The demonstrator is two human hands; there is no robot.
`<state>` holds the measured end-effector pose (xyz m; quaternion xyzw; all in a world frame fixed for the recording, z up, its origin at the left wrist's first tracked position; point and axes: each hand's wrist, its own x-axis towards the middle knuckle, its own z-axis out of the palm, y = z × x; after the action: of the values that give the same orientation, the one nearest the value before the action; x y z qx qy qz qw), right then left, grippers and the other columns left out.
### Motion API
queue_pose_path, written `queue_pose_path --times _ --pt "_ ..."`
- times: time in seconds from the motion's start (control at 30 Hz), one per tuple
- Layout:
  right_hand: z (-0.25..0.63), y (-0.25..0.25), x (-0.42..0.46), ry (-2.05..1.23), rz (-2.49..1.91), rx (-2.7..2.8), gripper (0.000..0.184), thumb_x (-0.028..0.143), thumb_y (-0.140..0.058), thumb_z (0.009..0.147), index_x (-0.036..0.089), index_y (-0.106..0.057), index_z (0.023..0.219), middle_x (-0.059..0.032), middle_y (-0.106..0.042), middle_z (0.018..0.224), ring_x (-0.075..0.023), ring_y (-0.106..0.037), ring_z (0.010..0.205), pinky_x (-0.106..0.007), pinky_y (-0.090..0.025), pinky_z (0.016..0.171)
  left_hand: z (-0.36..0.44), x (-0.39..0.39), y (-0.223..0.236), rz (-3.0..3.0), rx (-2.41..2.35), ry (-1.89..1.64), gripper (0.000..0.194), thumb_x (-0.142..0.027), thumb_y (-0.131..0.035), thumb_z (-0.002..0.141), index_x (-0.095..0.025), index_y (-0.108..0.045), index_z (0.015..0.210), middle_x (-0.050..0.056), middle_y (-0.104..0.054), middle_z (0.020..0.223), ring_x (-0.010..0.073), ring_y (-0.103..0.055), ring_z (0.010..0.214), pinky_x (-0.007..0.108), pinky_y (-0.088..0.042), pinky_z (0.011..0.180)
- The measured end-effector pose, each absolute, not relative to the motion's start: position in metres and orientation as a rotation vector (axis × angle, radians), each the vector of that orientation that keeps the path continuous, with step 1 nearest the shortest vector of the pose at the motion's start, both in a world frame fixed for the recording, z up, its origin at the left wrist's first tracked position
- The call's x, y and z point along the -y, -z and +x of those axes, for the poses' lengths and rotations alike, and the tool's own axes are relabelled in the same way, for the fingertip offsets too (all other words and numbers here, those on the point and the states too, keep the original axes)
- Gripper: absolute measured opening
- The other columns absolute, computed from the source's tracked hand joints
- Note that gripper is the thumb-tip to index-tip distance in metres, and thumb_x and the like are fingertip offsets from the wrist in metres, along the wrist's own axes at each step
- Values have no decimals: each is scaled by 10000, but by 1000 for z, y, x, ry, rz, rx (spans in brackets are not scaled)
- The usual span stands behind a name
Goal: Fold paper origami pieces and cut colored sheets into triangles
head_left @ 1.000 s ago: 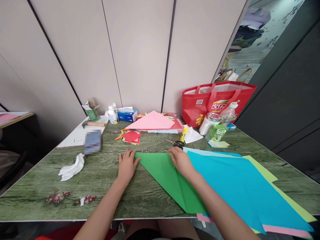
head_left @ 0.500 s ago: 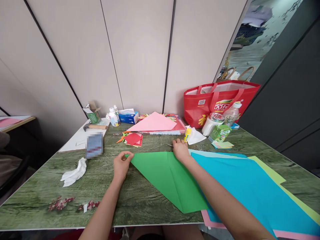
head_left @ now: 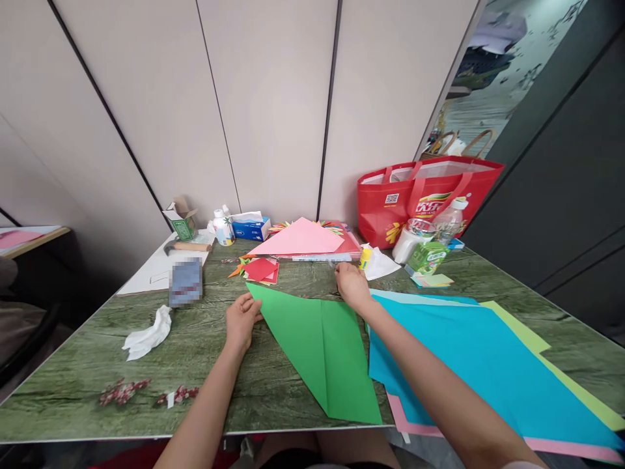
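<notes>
A green sheet of paper (head_left: 297,345) with a crease down it lies at the front middle of the table. My left hand (head_left: 241,319) has its fingers curled at the sheet's left edge, just below the pointed corner. Beyond the sheet's far right corner, my right hand (head_left: 352,283) is closed, fingertips together by a thin greyish thing too small to name. Close to its fingers stand a yellow glue stick (head_left: 365,258) and a crumpled white tissue (head_left: 383,264). Under my right forearm are large blue sheets of paper (head_left: 463,365).
Pink folded paper (head_left: 300,238) lies at the back, with small red paper pieces (head_left: 261,269) before it. A red bag (head_left: 385,218), a green carton (head_left: 427,258) and a plastic bottle (head_left: 452,221) stand back right. At left are a hammer (head_left: 193,246) and another tissue (head_left: 149,335).
The green sheet has turned slightly, its left corner now farther back and its right side drawn away from the blue sheets. My right hand has come off it and its fingers have closed.
</notes>
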<state>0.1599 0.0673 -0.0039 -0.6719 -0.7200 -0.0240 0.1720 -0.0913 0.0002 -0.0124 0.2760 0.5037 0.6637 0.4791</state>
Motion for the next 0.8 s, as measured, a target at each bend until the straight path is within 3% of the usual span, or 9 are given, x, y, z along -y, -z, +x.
queue_pose_path --times 0.13,0.27,0.47,0.57,0.8 --pt "184 -20 -55 -20 -1860 1938 340 204 -226 897 98 -481 1095 -124 -616 955 -184 -576 801 -247 -379 650 -96 -5 17 607 -1336 -1811 291 -247 -672 590 -152 -553 838 -75 -547 507 55 -459 381 159 -379 400" --pt "208 -24 -19 -261 -1932 2032 217 380 -529 750 195 -604 837 -20 -633 682 -171 -576 625 -227 -337 518 -109 -12 18 449 -1433 -1953 224 -206 -545 737 -165 -498 952 -80 -541 558 28 -444 392 137 -374 427" --pt "219 10 24 -511 -2254 1952 263 418 -629 630 200 -570 765 -56 -645 794 -212 -591 749 -244 -324 539 -99 -7 16 554 -1344 -1688 306 -91 -657 628 -117 -544 911 44 -655 677 118 -598 525 244 -491 521" --pt "223 23 22 -587 -2185 1884 213 347 -629 608 188 -538 716 -47 -633 747 -190 -577 681 -241 -327 541 -93 -2 18 664 -1323 -1575 345 -72 -685 563 -114 -570 885 58 -666 650 148 -597 477 246 -473 431" --pt "233 23 17 -701 -2005 1851 60 190 -563 631 176 -519 670 -14 -605 664 -142 -535 614 -216 -323 523 -97 -4 22 715 -1376 -1777 260 -169 -602 639 -156 -538 891 -51 -589 521 58 -445 338 143 -342 348"
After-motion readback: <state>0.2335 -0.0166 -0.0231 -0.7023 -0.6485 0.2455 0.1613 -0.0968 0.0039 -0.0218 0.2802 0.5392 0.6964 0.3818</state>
